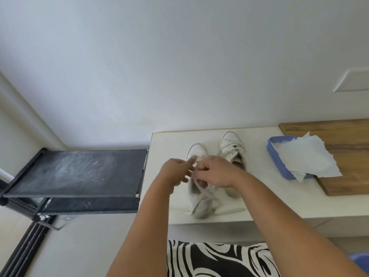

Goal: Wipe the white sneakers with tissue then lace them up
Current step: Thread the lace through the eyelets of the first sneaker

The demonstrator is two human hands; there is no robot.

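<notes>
Two white sneakers stand side by side on a cream table (259, 196), toes pointing to the wall. Both my hands are over the left sneaker (199, 198). My left hand (175, 171) pinches a white shoelace (201, 189) above the tongue, index finger stretched out. My right hand (214, 170) grips the lace with curled fingers; a loop of it trails down across the shoe's opening. The right sneaker (232, 146) stands just beyond my right hand, its laces loosely threaded. White tissue (307, 156) lies in a blue tray (279, 164) at the right.
A wooden board (343, 136) lies under the tray at the table's right end. A black shoe rack (75, 172) stands lower at the left, touching the table's side. Black-and-white patterned cloth (215, 260) is at the bottom, and a white wall rises behind.
</notes>
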